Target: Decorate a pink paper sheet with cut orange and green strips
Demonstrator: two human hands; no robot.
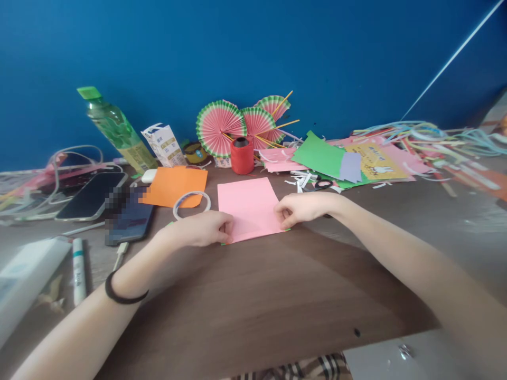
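Both hands, left hand [206, 228] and right hand [300, 207], pinch pink sheet [250, 208] near corners, frame centre; folding start, edges need aligning.

**Paper, plastic and wood grain**

The pink sheet [250, 209] at centre frame is looking like matt, smooth paper, as is the orange sheet [174, 186] to its left. The worktop [253, 295] is showing a brown wood-grain finish with a dull sheen. The bottle [116, 129] at upper left is gleaming as clear green plastic. The phone [92, 196] at left is reflecting glossily.
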